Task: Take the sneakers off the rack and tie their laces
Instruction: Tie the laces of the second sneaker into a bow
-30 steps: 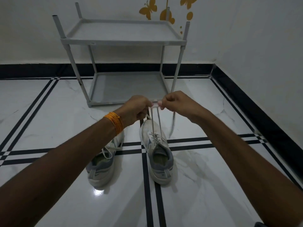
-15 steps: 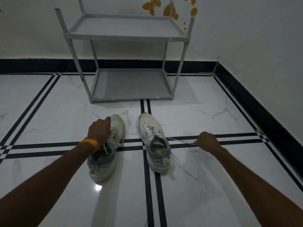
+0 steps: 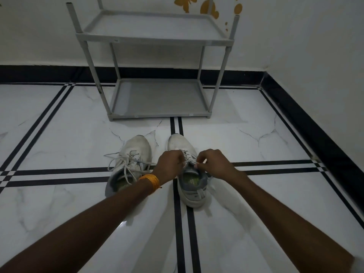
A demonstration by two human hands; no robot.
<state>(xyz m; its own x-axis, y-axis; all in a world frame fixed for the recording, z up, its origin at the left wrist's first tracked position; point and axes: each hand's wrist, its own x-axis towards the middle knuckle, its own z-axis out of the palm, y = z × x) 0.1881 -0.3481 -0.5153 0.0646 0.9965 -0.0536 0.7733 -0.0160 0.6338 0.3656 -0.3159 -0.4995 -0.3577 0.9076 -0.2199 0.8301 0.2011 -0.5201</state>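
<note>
Two white and grey sneakers stand side by side on the floor, toes pointing to the rack. The left sneaker (image 3: 134,154) has loose laces spread over its top and side. Over the tongue of the right sneaker (image 3: 194,189) my left hand (image 3: 170,164) and my right hand (image 3: 213,164) meet, each pinching a white lace end. My left wrist carries an orange thread band. The hands hide the right sneaker's lacing.
A grey two-shelf rack (image 3: 157,39) stands against the back wall with nothing on its shelves. White marble floor with black stripe lines (image 3: 59,174) surrounds the shoes. A black skirting and a wall (image 3: 315,134) run along the right.
The hands went from holding the laces raised, to pulling them out sideways, to coming together low over the right sneaker's tongue. The left sneaker has not moved.
</note>
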